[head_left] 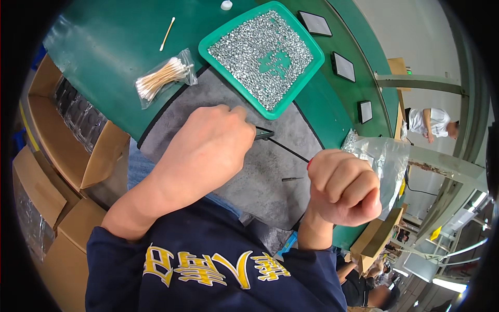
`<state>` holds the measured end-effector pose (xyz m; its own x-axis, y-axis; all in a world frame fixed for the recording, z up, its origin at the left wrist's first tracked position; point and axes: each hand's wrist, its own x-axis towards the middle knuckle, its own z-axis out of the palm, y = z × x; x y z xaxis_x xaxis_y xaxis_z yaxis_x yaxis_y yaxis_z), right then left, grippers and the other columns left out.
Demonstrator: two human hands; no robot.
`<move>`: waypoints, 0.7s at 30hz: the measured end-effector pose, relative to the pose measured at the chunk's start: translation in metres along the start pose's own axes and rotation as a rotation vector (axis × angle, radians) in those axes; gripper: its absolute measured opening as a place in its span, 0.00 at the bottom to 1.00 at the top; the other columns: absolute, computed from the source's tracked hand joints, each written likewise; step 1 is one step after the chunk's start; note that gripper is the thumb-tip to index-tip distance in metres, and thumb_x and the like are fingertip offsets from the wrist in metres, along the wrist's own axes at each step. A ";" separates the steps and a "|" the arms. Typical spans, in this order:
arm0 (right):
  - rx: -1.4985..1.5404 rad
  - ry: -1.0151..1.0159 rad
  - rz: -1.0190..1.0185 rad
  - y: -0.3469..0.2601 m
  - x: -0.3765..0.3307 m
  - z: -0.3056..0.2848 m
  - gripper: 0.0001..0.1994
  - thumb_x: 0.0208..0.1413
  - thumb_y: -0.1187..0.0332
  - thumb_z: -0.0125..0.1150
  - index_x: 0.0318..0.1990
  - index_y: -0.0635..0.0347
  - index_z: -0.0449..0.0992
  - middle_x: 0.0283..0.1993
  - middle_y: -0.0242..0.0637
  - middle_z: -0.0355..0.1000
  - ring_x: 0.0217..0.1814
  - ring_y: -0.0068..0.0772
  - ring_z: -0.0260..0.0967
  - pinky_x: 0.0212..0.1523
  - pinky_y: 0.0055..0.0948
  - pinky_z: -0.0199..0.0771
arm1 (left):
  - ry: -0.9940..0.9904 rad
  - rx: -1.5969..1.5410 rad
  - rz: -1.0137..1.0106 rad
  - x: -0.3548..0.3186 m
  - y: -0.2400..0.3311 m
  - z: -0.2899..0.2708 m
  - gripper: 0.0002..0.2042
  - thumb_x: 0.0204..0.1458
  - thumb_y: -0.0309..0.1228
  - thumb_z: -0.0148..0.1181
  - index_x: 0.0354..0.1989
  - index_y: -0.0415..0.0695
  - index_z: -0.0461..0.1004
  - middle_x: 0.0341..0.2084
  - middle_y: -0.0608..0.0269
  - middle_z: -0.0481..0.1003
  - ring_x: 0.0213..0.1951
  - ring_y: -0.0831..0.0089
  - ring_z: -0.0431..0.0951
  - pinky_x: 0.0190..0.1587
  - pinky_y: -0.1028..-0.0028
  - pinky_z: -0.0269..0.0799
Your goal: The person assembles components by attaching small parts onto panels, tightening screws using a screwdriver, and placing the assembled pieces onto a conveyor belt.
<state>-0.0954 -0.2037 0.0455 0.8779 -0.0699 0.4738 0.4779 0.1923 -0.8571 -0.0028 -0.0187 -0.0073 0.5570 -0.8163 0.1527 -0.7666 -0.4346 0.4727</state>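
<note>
Head: black shaft (289, 150) slants toward left hand (214, 138)

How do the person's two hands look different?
The left hand shows its back, while the right hand shows curled fingers. The left hand partly hides a dark piece; from the right hand runs a thin dark rod. Both hands are bare.

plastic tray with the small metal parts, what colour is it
Green; the plastic tray shows best in the head view.
</note>
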 end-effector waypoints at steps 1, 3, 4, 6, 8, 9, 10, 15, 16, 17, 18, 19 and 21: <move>-0.049 -0.053 0.037 -0.005 0.005 0.004 0.20 0.71 0.60 0.47 0.21 0.47 0.65 0.17 0.26 0.63 0.13 0.22 0.49 0.16 0.25 0.48 | 0.006 -0.014 0.006 0.000 -0.001 -0.001 0.02 0.51 0.27 0.63 0.32 0.43 0.78 0.32 0.59 0.74 0.33 0.58 0.77 0.39 0.62 0.74; -0.096 -0.100 0.070 -0.010 0.013 0.012 0.20 0.71 0.61 0.48 0.22 0.48 0.67 0.18 0.27 0.64 0.13 0.23 0.50 0.16 0.25 0.50 | 0.008 -0.023 0.015 0.000 -0.003 -0.001 0.03 0.51 0.27 0.63 0.32 0.43 0.78 0.32 0.59 0.74 0.33 0.58 0.77 0.39 0.62 0.74; -0.117 -0.106 0.064 -0.010 0.017 0.018 0.19 0.70 0.62 0.50 0.22 0.49 0.69 0.19 0.28 0.65 0.14 0.24 0.52 0.17 0.26 0.52 | 0.034 -0.031 0.019 0.000 -0.003 0.001 0.03 0.50 0.27 0.62 0.31 0.42 0.78 0.32 0.57 0.74 0.32 0.56 0.77 0.37 0.61 0.74; -0.164 -0.105 0.039 -0.012 0.025 0.032 0.17 0.69 0.63 0.54 0.23 0.51 0.72 0.20 0.30 0.68 0.15 0.25 0.54 0.18 0.27 0.56 | 0.082 -0.039 0.043 -0.001 -0.001 0.002 0.02 0.47 0.25 0.61 0.29 0.40 0.77 0.31 0.54 0.74 0.31 0.54 0.75 0.34 0.60 0.73; -0.205 -0.160 -0.017 -0.006 0.031 0.042 0.16 0.67 0.64 0.59 0.24 0.53 0.75 0.21 0.31 0.70 0.16 0.26 0.57 0.19 0.26 0.59 | 0.090 -0.022 0.058 -0.003 -0.001 0.002 0.02 0.45 0.24 0.61 0.27 0.39 0.77 0.31 0.52 0.74 0.30 0.53 0.75 0.33 0.59 0.73; -0.222 -0.215 -0.060 0.001 0.031 0.046 0.15 0.67 0.65 0.61 0.24 0.54 0.77 0.22 0.32 0.70 0.17 0.27 0.57 0.19 0.26 0.60 | 0.056 -0.014 0.025 -0.006 -0.001 0.002 0.03 0.45 0.24 0.61 0.29 0.40 0.76 0.31 0.52 0.74 0.30 0.53 0.75 0.33 0.59 0.72; -0.226 -0.186 -0.076 0.004 0.032 0.049 0.15 0.67 0.65 0.61 0.24 0.54 0.77 0.22 0.32 0.70 0.17 0.27 0.57 0.19 0.26 0.60 | 0.021 -0.013 0.015 -0.004 0.002 0.000 0.04 0.46 0.24 0.61 0.30 0.40 0.76 0.32 0.53 0.74 0.30 0.54 0.75 0.33 0.59 0.72; -0.437 -0.373 -0.154 0.001 0.031 0.056 0.14 0.59 0.64 0.68 0.23 0.55 0.75 0.23 0.34 0.69 0.17 0.31 0.58 0.20 0.29 0.59 | -0.084 -0.015 -0.007 0.007 0.003 -0.009 0.06 0.48 0.24 0.62 0.34 0.41 0.77 0.33 0.55 0.73 0.30 0.56 0.74 0.33 0.61 0.71; -0.481 -0.386 -0.153 -0.002 0.029 0.057 0.13 0.55 0.64 0.72 0.22 0.55 0.74 0.23 0.34 0.68 0.17 0.33 0.58 0.21 0.31 0.59 | -0.089 -0.029 -0.015 0.008 0.003 -0.011 0.06 0.48 0.24 0.63 0.35 0.41 0.77 0.33 0.55 0.73 0.31 0.57 0.74 0.33 0.61 0.71; -0.526 -0.398 -0.149 -0.003 0.027 0.057 0.14 0.51 0.64 0.75 0.22 0.55 0.73 0.23 0.34 0.67 0.18 0.35 0.58 0.22 0.33 0.59 | -0.096 -0.043 -0.024 0.010 0.003 -0.011 0.06 0.49 0.25 0.63 0.36 0.42 0.77 0.33 0.56 0.72 0.31 0.57 0.74 0.33 0.62 0.71; -0.515 -0.363 -0.143 0.000 0.022 0.058 0.14 0.51 0.64 0.75 0.22 0.55 0.73 0.23 0.34 0.67 0.18 0.35 0.58 0.22 0.33 0.59 | -0.130 -0.035 -0.015 0.011 0.003 -0.011 0.06 0.49 0.25 0.63 0.36 0.42 0.77 0.33 0.56 0.72 0.31 0.57 0.74 0.33 0.62 0.71; -0.503 -0.344 -0.154 0.004 0.017 0.060 0.13 0.52 0.66 0.71 0.22 0.55 0.73 0.23 0.34 0.66 0.18 0.34 0.58 0.22 0.31 0.59 | -0.135 -0.045 -0.018 0.012 0.004 -0.010 0.06 0.49 0.25 0.63 0.36 0.42 0.77 0.33 0.56 0.72 0.31 0.58 0.74 0.33 0.62 0.71; -0.484 -0.316 -0.185 0.011 0.012 0.066 0.11 0.54 0.70 0.64 0.21 0.56 0.72 0.23 0.34 0.64 0.19 0.32 0.56 0.21 0.27 0.58 | -0.131 -0.061 -0.024 0.015 0.004 -0.012 0.06 0.50 0.25 0.63 0.37 0.42 0.78 0.33 0.56 0.72 0.31 0.59 0.73 0.32 0.63 0.71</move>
<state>-0.0819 -0.1381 0.0547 0.7627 0.2484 0.5971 0.6465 -0.2674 -0.7145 0.0065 -0.0285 0.0076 0.5255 -0.8503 0.0281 -0.7303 -0.4339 0.5276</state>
